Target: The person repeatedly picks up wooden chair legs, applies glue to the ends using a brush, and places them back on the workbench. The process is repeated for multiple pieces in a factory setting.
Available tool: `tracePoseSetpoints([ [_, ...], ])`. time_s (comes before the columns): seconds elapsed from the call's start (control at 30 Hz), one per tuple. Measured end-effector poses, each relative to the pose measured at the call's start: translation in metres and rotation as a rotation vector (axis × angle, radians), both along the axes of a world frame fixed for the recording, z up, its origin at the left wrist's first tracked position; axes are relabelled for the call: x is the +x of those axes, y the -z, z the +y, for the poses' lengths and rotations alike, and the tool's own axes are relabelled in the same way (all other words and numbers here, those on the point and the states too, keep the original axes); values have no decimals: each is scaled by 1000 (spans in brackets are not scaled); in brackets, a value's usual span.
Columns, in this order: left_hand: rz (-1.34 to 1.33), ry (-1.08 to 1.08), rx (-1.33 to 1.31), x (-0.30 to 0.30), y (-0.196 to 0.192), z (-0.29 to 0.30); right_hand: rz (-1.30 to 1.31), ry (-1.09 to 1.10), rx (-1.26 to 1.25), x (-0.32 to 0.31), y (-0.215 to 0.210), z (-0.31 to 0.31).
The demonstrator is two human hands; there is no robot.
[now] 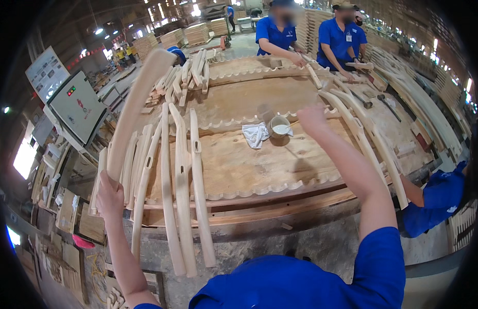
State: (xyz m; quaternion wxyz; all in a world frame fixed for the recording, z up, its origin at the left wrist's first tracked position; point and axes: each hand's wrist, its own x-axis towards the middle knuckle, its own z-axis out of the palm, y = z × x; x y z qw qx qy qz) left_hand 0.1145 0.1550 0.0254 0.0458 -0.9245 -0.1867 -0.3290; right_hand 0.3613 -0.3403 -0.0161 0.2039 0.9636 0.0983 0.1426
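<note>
My left hand [110, 198] is closed around the lower end of a long, pale wooden chair part [133, 110], which it holds raised at a slant above the left side of the worktable. My right hand [313, 119] is over the table's middle, smeared by motion, so I cannot make out its fingers or anything in them. Just left of that hand stands a cup of white liquid [280, 127], a thin stick at its rim. Beside the cup lies a crumpled white cloth [255, 135].
Slotted wooden parts [181, 180] lie across scalloped rails [270, 190] and overhang the near edge. More curved parts [357, 129] line the right, by a hammer [362, 100]. Co-workers in blue [336, 44] stand at the far side; another person [440, 198] is close on the right.
</note>
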Motion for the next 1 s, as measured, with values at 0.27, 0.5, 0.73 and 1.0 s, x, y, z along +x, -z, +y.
tracePoseSetpoints([
  [0.27,159,313,-1380,-74,21,-148,52,-134,90,39,29,4],
  [0.5,99,350,-1900,-109,133,-261,285,-15,752,48,80,-28],
  [0.73,195,498,-2170,-99,184,-327,297,-191,1109,53,113,-55],
  [1.0,233,512,-2222,-93,213,-341,232,-248,1013,49,106,-53],
])
